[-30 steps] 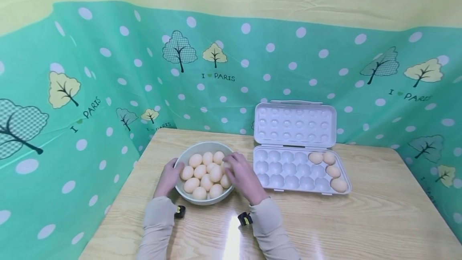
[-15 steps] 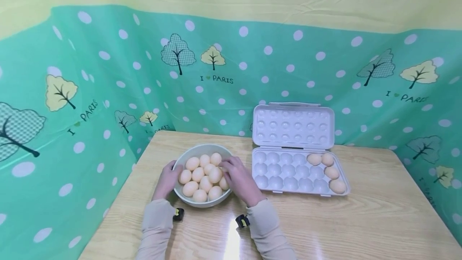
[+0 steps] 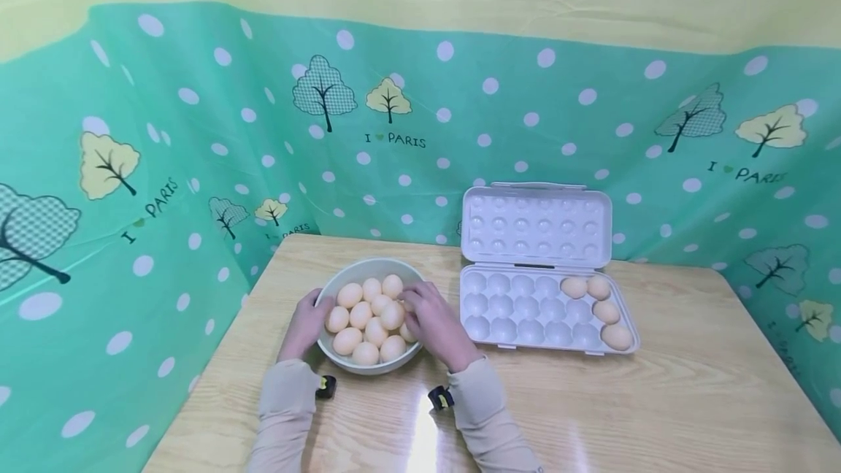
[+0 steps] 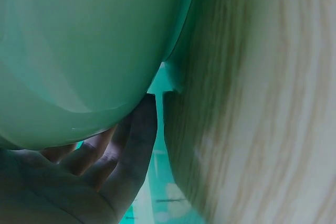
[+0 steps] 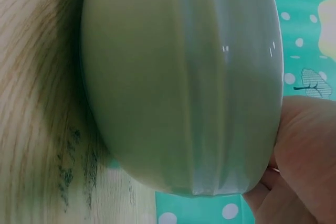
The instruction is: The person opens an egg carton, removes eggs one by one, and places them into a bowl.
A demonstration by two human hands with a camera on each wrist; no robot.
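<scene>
A pale green bowl (image 3: 368, 368) filled with several eggs (image 3: 361, 315) stands on the left part of the table. My left hand (image 3: 305, 323) holds its left side, thumb over the rim and fingers against the outer wall, as the left wrist view shows. At the right rim, my right hand (image 3: 435, 321) reaches in, its fingers curled about an egg that they mostly cover. The right wrist view shows the bowl's outer wall (image 5: 157, 77) and this hand over the rim, with no egg visible there.
To the right of the bowl lies an opened egg box (image 3: 525, 309), its lid (image 3: 535, 225) leaning back. Several eggs (image 3: 606, 312) sit at its right end; the other cups hold none. A dotted green curtain (image 3: 460, 144) hangs behind and to the left of the wooden table (image 3: 657, 378).
My right hand has shifted slightly left over the eggs. A few eggs at the bowl's left have moved a little left. The left hand keeps its hold; the box stays the same.
</scene>
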